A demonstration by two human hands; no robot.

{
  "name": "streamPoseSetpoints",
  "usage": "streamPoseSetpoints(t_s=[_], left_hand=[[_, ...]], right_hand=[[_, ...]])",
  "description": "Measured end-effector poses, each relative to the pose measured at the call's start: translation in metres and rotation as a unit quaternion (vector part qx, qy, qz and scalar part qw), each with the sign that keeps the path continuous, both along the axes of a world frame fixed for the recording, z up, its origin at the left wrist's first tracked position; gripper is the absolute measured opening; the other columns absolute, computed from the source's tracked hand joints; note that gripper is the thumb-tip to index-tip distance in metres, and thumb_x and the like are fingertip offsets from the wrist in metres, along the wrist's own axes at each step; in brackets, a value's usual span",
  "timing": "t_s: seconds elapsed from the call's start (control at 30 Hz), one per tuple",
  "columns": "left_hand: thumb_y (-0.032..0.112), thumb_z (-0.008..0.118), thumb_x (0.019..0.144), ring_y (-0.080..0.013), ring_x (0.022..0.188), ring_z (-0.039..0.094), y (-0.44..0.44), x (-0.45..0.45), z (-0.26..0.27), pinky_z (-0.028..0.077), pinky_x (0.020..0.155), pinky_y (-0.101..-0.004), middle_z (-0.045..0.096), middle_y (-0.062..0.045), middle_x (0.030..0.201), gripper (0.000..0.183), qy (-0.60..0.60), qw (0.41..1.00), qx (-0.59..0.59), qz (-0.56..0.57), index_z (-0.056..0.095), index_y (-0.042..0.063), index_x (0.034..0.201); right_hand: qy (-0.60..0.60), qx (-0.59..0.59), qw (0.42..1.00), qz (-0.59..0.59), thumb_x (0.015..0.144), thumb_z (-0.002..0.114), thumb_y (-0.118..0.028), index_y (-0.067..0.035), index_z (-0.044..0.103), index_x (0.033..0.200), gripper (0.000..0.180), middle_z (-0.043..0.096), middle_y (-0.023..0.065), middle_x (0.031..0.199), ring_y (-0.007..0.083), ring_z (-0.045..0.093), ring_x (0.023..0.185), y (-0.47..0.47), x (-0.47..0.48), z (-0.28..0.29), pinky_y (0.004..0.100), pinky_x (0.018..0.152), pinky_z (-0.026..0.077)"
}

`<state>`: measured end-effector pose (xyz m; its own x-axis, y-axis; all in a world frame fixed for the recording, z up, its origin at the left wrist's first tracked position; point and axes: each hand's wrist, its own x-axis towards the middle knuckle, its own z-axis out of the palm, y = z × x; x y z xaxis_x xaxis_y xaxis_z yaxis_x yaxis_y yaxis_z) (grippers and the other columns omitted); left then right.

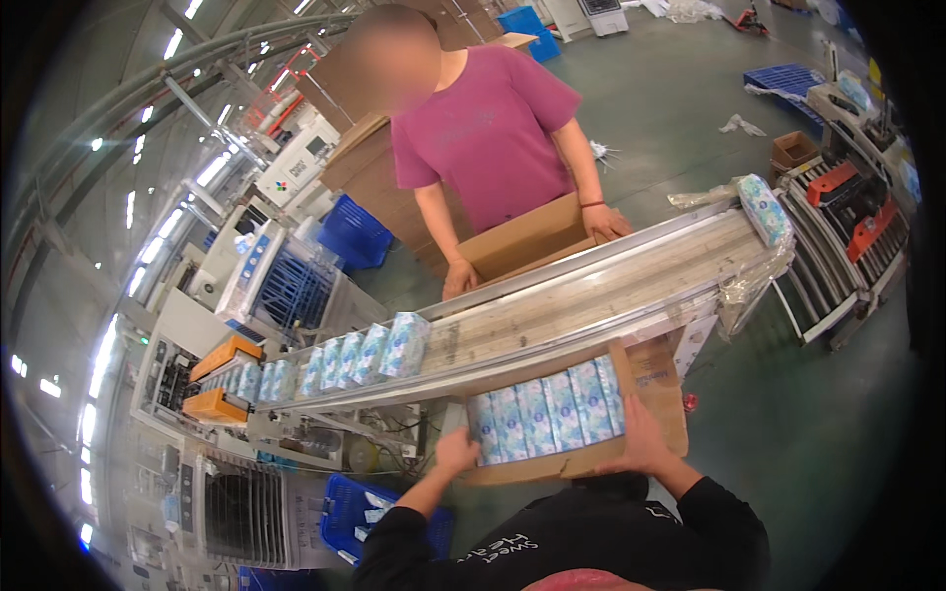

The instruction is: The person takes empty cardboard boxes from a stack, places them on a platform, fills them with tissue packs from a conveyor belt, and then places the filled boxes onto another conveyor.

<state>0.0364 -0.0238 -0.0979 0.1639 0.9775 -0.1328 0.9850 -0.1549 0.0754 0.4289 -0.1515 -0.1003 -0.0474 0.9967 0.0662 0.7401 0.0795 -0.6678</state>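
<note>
In front of me an open cardboard box [584, 465] holds a row of blue and white floral plastic-wrapped packs [543, 414]. My left hand [457, 452] is at the box's left end, its fingers bent at the edge. At the right end, my right hand [641, 436] lies spread against the cardboard wall, thumb along the near side. Beyond the box runs a conveyor belt [591, 295], with several upright packs [405, 345] of the same kind on its left part. Another pack [764, 210] lies at the belt's far right end.
Across the conveyor a co-worker in a purple T-shirt [495, 140] holds an open carton [528, 236]. A blue crate [347, 510] with packs stands on the floor at lower left. Orange guides [214, 405] flank the belt's left end. A roller conveyor [828, 244] is at right.
</note>
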Motion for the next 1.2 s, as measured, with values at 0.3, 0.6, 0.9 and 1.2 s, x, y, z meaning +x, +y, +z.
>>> streamPoseSetpoints(t_s=[0.3, 0.6, 0.9, 1.2], left_hand=[[0.070, 0.061, 0.070, -0.0388, 0.123, 0.041, -0.005, 0.059, -0.034, 0.039, 0.097, -0.0473, 0.035, -0.024, 0.137, 0.102, 0.006, 0.991, -0.101, -0.092, 0.032, -0.001, 0.138], [0.078, 0.061, 0.065, -0.0541, 0.137, -0.004, -0.008, 0.026, -0.013, 0.016, 0.108, -0.0605, -0.006, -0.038, 0.147, 0.121, 0.051, 0.897, -0.326, -0.296, 0.010, 0.008, 0.150], [0.071, 0.059, 0.073, -0.0473, 0.135, 0.021, 0.025, 0.036, -0.002, 0.028, 0.106, -0.0554, 0.029, -0.030, 0.143, 0.097, -0.178, 0.939, -0.187, -0.230, 0.034, 0.008, 0.142], [0.064, 0.057, 0.078, -0.0338, 0.136, 0.027, 0.015, 0.027, -0.060, 0.021, 0.101, -0.0661, 0.037, -0.016, 0.143, 0.078, -0.072, 0.973, 0.116, -0.184, 0.046, 0.010, 0.134]], right_hand=[[-0.308, -0.044, 0.932, 0.188, 0.063, 0.069, -0.066, -0.004, 0.047, 0.129, 0.094, 0.039, 0.0284, 0.135, 0.0428, 0.035, 0.128, 0.015, -0.046, -0.061, 0.0696, 0.094, 0.028], [-0.320, -0.256, 0.860, 0.306, 0.068, 0.045, -0.085, -0.012, 0.060, 0.120, 0.090, 0.051, 0.0239, 0.123, 0.0400, 0.059, 0.103, 0.065, -0.064, 0.025, 0.0515, 0.087, 0.045], [-0.275, -0.250, 0.897, 0.238, 0.069, 0.034, -0.089, -0.013, 0.056, 0.128, 0.098, 0.050, 0.0247, 0.128, 0.0406, 0.052, 0.116, 0.076, -0.066, 0.024, 0.0776, 0.095, 0.012], [-0.227, 0.061, 0.969, -0.077, 0.076, 0.055, -0.067, -0.008, 0.048, 0.134, 0.083, 0.034, 0.0218, 0.145, 0.0398, 0.029, 0.134, 0.088, -0.125, -0.037, 0.0711, 0.103, 0.011]])
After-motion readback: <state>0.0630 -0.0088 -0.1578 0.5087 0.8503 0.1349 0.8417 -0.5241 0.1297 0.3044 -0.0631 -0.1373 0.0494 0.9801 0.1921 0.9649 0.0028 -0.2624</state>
